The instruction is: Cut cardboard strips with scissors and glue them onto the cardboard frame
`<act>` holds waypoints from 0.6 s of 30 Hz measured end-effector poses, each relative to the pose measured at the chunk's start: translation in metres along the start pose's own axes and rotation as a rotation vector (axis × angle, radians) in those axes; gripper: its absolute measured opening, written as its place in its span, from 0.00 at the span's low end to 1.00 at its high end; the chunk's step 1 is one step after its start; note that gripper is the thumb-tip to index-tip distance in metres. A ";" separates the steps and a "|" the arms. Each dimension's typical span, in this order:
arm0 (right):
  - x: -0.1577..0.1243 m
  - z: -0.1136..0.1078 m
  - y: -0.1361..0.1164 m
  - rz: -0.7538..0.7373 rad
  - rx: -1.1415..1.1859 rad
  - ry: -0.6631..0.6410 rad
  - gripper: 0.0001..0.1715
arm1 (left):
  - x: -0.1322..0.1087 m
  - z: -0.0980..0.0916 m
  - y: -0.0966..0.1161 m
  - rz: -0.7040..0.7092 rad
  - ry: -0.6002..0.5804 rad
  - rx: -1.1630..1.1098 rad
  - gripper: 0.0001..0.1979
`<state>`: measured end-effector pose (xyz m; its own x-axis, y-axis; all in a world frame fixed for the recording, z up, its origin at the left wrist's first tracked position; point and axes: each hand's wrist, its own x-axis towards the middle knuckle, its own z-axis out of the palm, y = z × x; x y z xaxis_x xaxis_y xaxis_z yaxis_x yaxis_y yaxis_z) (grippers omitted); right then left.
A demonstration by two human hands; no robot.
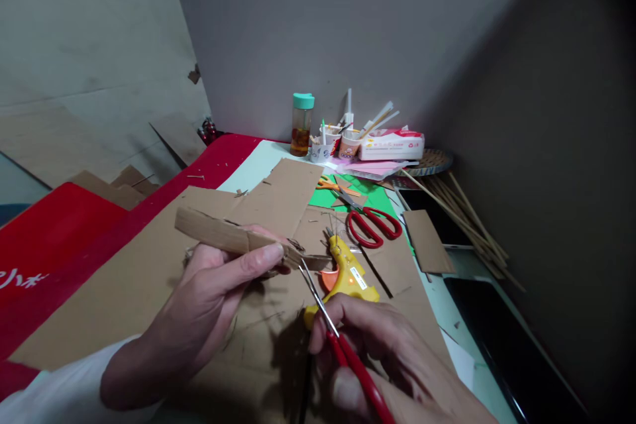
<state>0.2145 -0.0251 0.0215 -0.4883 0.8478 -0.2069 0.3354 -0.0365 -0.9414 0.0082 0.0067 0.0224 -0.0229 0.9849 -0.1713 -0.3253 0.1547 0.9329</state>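
My left hand (206, 291) grips a bent strip of corrugated cardboard (211, 228), thumb pressed along its near face. The strip is raised over the table, its narrow end pointing right. My right hand (387, 351) is closed around slim-bladed, red-handled scissors (320, 301). Their slightly parted tips are beside the strip's right end; I cannot tell whether they touch it. Right behind the scissors lies a yellow hot glue gun (348, 275), partly covered by my right hand. Larger red-handled scissors (372, 225) rest beyond the glue gun.
Cardboard sheets (124, 265) cover much of the table. At the back stand a drink bottle (301, 126), paper cups (350, 144) with sticks and a tissue pack (392, 144). Orange scissors (338, 185) lie on green paper. Wooden sticks (467, 225) and a black flat device (507, 344) are on the right.
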 end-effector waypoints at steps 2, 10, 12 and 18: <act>0.002 0.000 -0.002 -0.012 -0.092 0.019 0.12 | 0.002 0.001 0.000 0.015 -0.007 -0.019 0.06; 0.013 0.009 0.019 -0.524 -0.554 0.246 0.13 | 0.009 -0.003 -0.002 0.066 0.151 -0.088 0.10; 0.015 0.013 0.024 -0.679 -0.804 0.442 0.16 | 0.006 -0.003 -0.005 0.021 0.107 -0.087 0.10; 0.020 0.013 0.033 -0.809 -1.199 0.568 0.21 | 0.000 0.001 -0.010 -0.021 0.080 -0.064 0.14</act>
<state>0.2052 -0.0159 -0.0173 -0.5855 0.5243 0.6182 0.7034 0.7078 0.0659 0.0126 0.0053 0.0130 -0.0898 0.9719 -0.2176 -0.3859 0.1675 0.9072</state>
